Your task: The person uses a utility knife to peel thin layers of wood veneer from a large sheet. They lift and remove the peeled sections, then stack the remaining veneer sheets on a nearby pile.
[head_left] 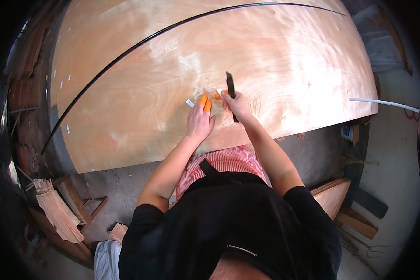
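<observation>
A large pale plywood sheet point(275, 56) lies in front of me. My left hand point(200, 120) rests on it with the fingers stretched out, orange finger covers on two of them. Just left of those fingertips is a short white strip point(190, 103) with a dark mark. In my right hand point(237, 105) I grip a slim black utility knife point(230, 85), held pointing away from me. A small white piece point(219, 92) shows by the right fingertips, next to an orange finger cover; whether those fingers pinch it I cannot make out.
A long thin black rod point(149, 38) curves across the sheet beyond my hands. Several small white strips dot its left side. A white tube point(373, 101) juts past the right edge. Stacked thin wood strips point(56, 210) stand lower left; wood boards point(333, 198) lean lower right.
</observation>
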Demonstrator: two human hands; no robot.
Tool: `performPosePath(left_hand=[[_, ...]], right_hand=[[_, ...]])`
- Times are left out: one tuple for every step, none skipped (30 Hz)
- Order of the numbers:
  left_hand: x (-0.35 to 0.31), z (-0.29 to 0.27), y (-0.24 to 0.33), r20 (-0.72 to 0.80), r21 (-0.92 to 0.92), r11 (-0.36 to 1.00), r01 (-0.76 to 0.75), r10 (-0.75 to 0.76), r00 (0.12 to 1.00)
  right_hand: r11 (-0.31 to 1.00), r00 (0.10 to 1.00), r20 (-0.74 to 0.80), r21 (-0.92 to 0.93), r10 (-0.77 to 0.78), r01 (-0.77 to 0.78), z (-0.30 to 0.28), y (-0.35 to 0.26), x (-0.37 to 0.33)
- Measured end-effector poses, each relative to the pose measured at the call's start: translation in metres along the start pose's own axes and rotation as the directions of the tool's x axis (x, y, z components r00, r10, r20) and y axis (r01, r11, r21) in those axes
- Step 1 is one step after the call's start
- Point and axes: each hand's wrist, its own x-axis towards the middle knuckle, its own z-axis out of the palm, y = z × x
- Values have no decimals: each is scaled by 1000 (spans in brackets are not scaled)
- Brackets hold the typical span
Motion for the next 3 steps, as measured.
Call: performPosePath(left_hand=[[-5,3,-3,31,-10,1000,-5,5,1000],[-6,4,-3,64,-21,1000,-23,24,998],[-6,4,-2,55,36,997,-61,59,997]], right_hand=[[998,999,-31,55,-19,21,1,-10,-5],[988,1000,2,154,-20,19,0,-8,-3],[968,999,36,251,-25,15,-1,1,5]])
